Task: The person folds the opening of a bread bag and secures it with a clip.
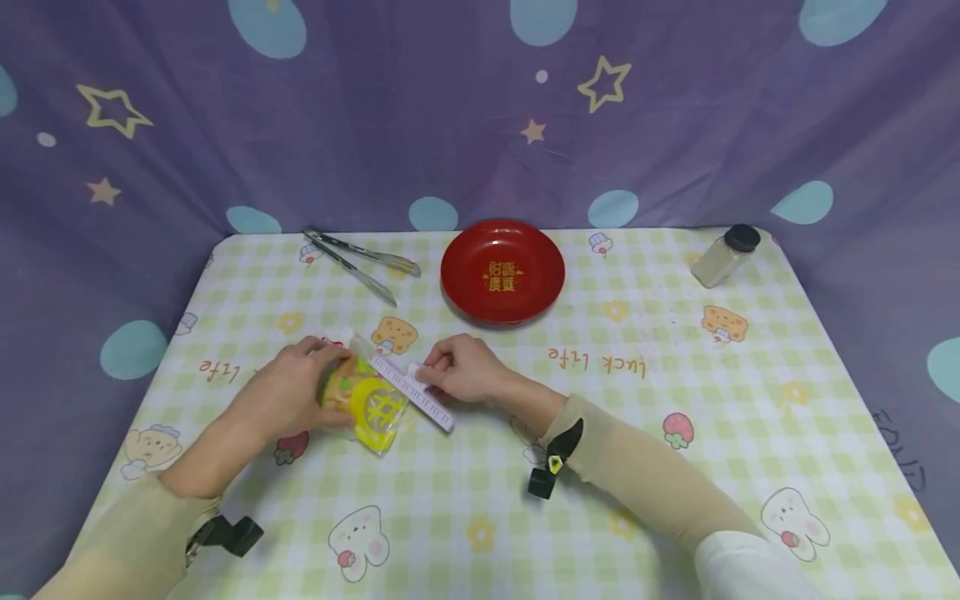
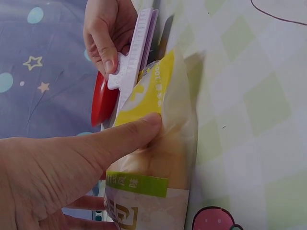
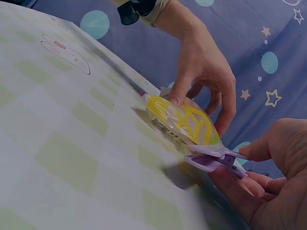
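A clear and yellow bag of bread [image 1: 378, 412] lies left of the table's middle. My left hand [image 1: 296, 387] grips it from the left, thumb on the near side and fingers on the far side. In my right hand [image 1: 468, 371] is a long lilac bag clip [image 1: 414, 392], its handle pinched between thumb and fingers. The clip lies along the bag's right end. In the right wrist view the clip's jaws [image 3: 206, 160] stand at the bag's edge; whether they bite on it I cannot tell.
A red plate [image 1: 502, 292] with gold characters stands at the back middle. Metal tongs [image 1: 363, 262] lie to its left. A small jar with a black lid [image 1: 723, 257] is at the back right, tilted in view. A purple curtain [image 1: 450, 108] hangs behind the table.
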A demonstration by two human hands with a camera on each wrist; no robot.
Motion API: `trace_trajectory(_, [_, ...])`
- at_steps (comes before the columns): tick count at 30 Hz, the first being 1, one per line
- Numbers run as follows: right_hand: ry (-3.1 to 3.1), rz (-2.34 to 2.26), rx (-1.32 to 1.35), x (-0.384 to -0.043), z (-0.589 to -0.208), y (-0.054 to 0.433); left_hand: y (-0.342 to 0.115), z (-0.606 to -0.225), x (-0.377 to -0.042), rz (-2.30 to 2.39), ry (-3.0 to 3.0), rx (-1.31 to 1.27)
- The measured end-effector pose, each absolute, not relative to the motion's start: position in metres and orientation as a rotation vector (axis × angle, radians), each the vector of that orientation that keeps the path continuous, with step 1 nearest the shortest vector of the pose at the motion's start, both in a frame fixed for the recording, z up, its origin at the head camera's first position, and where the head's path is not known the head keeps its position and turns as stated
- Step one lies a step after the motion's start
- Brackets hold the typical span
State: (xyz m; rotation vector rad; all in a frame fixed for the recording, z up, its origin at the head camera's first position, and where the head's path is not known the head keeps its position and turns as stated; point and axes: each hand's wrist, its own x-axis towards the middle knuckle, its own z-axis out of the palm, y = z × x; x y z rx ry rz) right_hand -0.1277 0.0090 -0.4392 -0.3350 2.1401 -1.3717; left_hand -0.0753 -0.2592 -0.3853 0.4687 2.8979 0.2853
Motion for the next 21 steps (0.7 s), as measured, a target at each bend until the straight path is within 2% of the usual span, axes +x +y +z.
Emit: trace_trajectory(21, [2.108, -1.427, -0.31, -0.1319, -0.4442, 0.0065, -0.2574, -0.387, -0.0757, 0.268, 2.909, 0.475])
